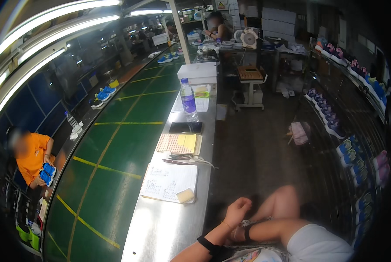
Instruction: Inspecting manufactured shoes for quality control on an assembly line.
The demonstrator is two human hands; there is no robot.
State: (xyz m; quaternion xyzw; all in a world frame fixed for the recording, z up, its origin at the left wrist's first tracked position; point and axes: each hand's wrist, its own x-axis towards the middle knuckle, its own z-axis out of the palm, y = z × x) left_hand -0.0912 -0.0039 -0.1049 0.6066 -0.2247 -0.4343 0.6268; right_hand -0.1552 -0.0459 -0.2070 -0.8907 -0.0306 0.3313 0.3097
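Observation:
Over my lap, right of the metal table point(160, 227), my left hand point(238, 211) is raised with its fingers curled in, and nothing shows in it. My right hand point(238, 234) lies low beside my left wrist, its fingers mostly hidden. Both wrists wear dark bands. Nearest to my hands on the table is an open notebook point(162, 179) with handwriting, a small tan block point(185, 196) on its corner. Pens point(180, 158) and a white cord point(206, 162) lie behind it, then a patterned notepad point(173, 143) and a dark phone point(185, 127).
A water bottle point(188, 100) and white box point(197, 73) stand farther along the table. Left runs a green conveyor belt point(112, 144); across it a person in orange point(34, 157) holds blue shoes point(47, 174). Racks of shoes point(324, 114) line the right. A fan point(249, 38) stands behind.

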